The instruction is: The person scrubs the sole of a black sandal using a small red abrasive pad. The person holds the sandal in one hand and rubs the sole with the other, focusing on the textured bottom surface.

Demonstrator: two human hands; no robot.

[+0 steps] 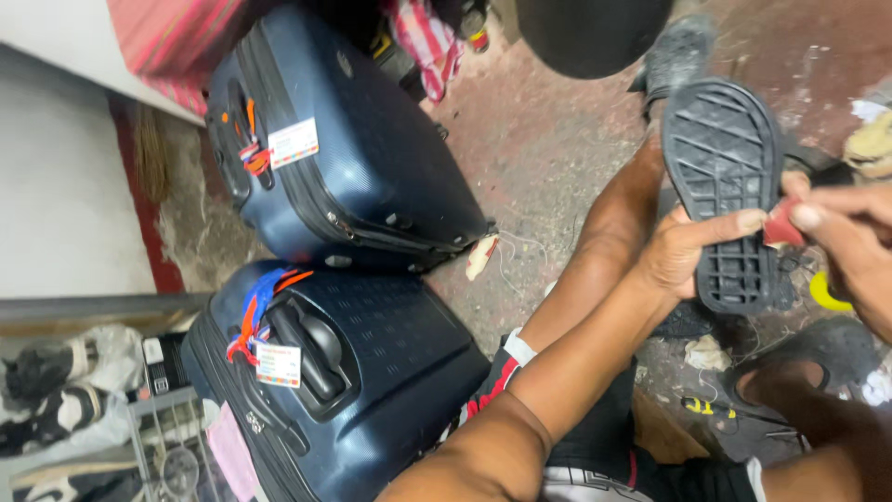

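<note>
Left arm: it fills the low part of the view and ends in the left hand (683,256).
Left hand: closed on the black shoe sole (729,191) – thumb across its ribbed face.
Right hand (850,246): pinches 1 small red piece (782,226) tight at the sole's right edge.
Sole: upright, tread facing the camera, between both hands.
Work: seems part way – rubbing looks under way, the sole looks dusty.
Nearby: 2 blue suitcases (372,177) on the floor.

A matt black rubber shoe sole (727,191) with a ridged, dusty tread. Two dark blue suitcases (358,158) have hard, textured plastic shells with a slight sheen. The concrete floor (548,130) looks rough.
</note>
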